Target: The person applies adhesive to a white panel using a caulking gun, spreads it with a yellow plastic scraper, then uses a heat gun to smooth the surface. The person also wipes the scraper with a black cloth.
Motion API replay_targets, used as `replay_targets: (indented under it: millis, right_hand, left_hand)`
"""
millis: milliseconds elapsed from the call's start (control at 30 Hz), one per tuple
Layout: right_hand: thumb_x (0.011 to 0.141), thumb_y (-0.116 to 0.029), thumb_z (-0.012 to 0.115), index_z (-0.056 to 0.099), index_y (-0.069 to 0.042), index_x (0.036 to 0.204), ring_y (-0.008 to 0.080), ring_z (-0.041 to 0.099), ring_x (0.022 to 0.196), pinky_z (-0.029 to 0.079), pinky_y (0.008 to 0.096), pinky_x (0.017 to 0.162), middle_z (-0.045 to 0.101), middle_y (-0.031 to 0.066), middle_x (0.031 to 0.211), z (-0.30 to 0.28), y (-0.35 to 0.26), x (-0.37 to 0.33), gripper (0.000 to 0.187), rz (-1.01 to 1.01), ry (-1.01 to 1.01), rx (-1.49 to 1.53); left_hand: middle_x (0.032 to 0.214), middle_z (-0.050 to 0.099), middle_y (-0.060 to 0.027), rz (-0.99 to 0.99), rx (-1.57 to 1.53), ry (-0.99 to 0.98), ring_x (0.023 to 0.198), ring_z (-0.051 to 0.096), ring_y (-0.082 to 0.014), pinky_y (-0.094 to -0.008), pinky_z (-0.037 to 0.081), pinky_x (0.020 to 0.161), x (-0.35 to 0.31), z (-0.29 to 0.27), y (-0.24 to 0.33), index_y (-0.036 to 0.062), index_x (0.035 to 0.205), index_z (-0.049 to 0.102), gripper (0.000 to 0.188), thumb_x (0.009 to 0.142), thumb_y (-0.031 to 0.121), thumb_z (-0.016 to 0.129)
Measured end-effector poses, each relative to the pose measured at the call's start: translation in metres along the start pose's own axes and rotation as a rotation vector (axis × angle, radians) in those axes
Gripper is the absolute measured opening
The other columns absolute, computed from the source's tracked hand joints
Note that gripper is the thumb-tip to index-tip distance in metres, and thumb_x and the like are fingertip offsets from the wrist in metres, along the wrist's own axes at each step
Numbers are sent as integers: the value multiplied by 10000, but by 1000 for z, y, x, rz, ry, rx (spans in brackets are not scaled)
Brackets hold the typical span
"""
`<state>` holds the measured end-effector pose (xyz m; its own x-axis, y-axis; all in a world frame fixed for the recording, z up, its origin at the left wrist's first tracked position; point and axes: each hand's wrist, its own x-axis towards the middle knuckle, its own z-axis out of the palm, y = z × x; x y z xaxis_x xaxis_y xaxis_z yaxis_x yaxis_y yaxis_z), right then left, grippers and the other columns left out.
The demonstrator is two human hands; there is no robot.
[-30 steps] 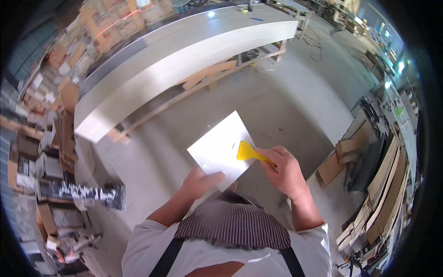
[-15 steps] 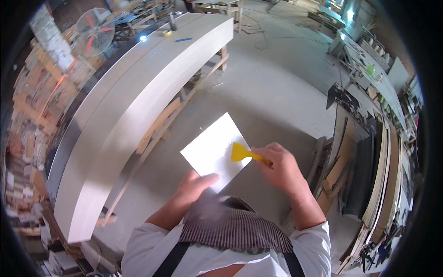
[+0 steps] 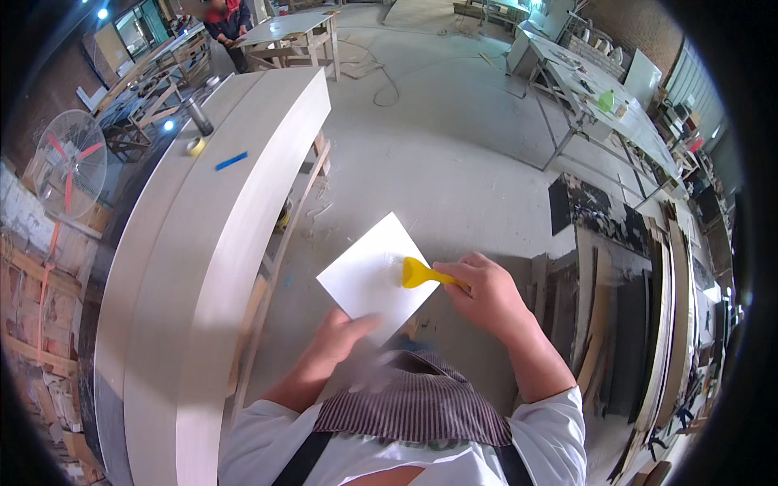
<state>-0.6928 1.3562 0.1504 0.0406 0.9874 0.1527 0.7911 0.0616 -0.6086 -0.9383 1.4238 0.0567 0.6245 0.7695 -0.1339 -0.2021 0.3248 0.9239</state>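
A white rectangular board (image 3: 365,271) is held tilted in front of my body. My left hand (image 3: 340,334) grips its lower left edge, thumb on top and the other fingers hidden beneath. In my right hand (image 3: 486,292) is a yellow plastic scraper (image 3: 417,273), its handle pinched between thumb and fingers. The scraper's wide blade lies against the right part of the board's face. A faint patch of something shiny shows on the board by the blade; what it is I cannot make out.
A long pale curved panel (image 3: 194,235) on wooden supports runs along my left. On it are a blue strip (image 3: 232,160), a tape roll (image 3: 195,146) and a dark cylinder (image 3: 198,117). Upright boards (image 3: 668,324) lean at right. Another person (image 3: 229,28) stands by a far table (image 3: 284,27).
The view has turned to the right and lifted, bringing the other person and far table into sight. The scraper has shifted slightly on the board. Both hands keep their hold.
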Motion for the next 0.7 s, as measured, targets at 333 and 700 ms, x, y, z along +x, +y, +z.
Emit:
replay_targets:
  millis: [333,700]
  right_hand:
    - [894,-149,571,646,-27,1109,235,611,668,496,336,626,586,98,724,-64,132,201,258,-35,83,231]
    - [981,-230,471,608,12,1043,37,339,512,269,204,479,440,-46,622,-60,311,382,285,648,1,1252]
  left_hand:
    - [1177,596,-76,19,-12,58,1062,568,-180,-313,442,933,264,0,44,-19,1266,521,427,849,-13,614]
    - [1149,589,-73,330,333,-28,1035,561,-161,-293,435,908,543,27,50,-55,1225,518,346,887,-10,579]
